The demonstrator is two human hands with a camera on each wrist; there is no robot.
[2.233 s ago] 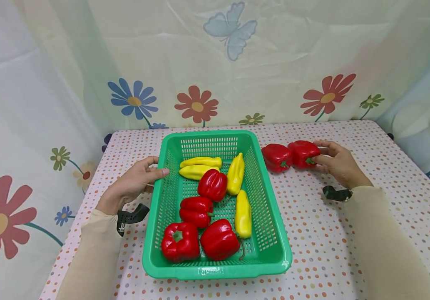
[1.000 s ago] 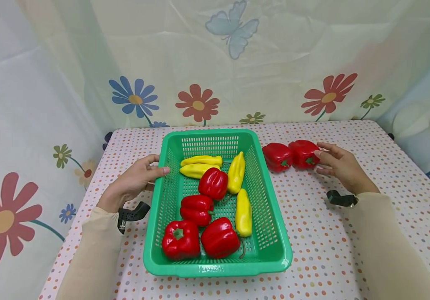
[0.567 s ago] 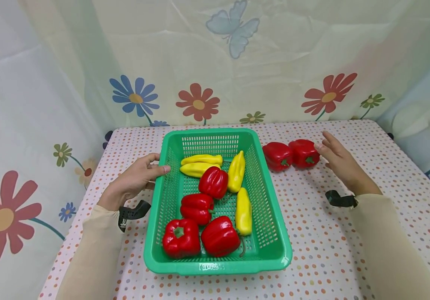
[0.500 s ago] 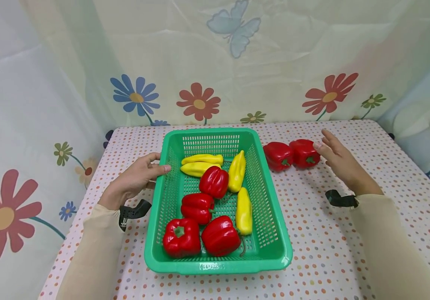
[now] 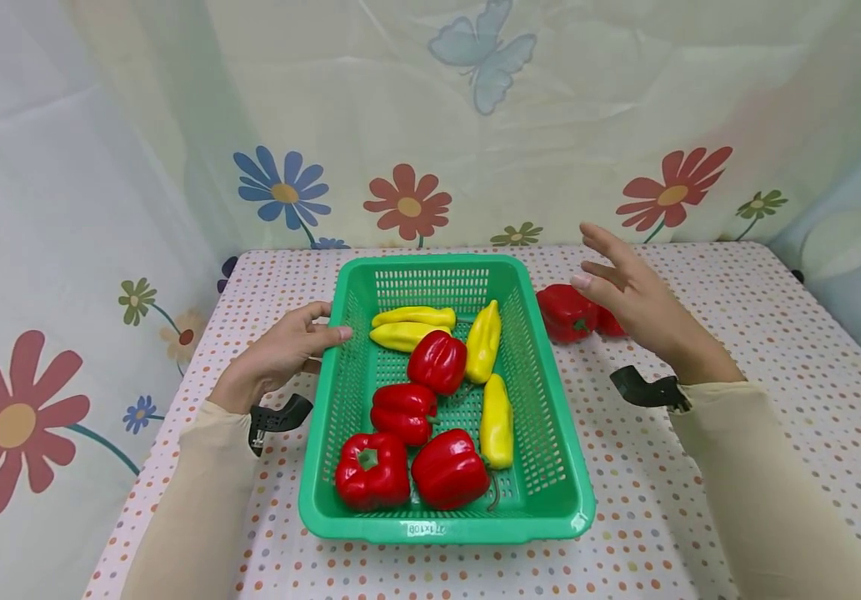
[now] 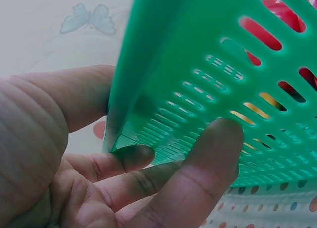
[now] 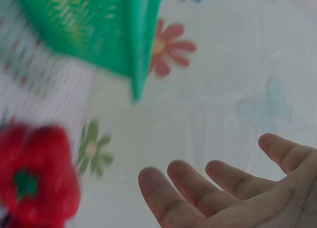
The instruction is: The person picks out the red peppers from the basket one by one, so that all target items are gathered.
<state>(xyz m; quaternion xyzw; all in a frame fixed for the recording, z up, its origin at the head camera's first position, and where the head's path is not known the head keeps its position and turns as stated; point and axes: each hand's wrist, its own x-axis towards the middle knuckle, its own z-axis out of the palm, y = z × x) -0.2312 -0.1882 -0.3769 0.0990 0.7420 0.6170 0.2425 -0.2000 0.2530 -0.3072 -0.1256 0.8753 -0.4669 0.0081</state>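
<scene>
left hand (image 5: 283,350): the left side of the green basket (image 5: 448,531) is being gripped, the thumb being hooked over the rim and the fingers being laid against the outer wall.
right hand (image 5: 636,304): nothing is being grasped; the fingers are being held loose and apart in the air.
basket edges: the far rim is being set near the back edge of the table, where a flowered curtain (image 5: 370,92) is being hung.
dotted cloth (image 5: 625,517): a broad stretch is being exposed right of the basket, a narrower one on its left.
inside basket: four red bell peppers (image 5: 438,363) and four yellow peppers (image 5: 483,343) are being contained.
outside basket: the nearer red pepper (image 5: 565,313) is being placed just beside the right wall; the outer red pepper (image 5: 610,323) is being partly hidden by the right hand.
since earlier: the right hand is being drawn off the outer red pepper, up and leftward; the left grip and all peppers are being left unchanged.
</scene>
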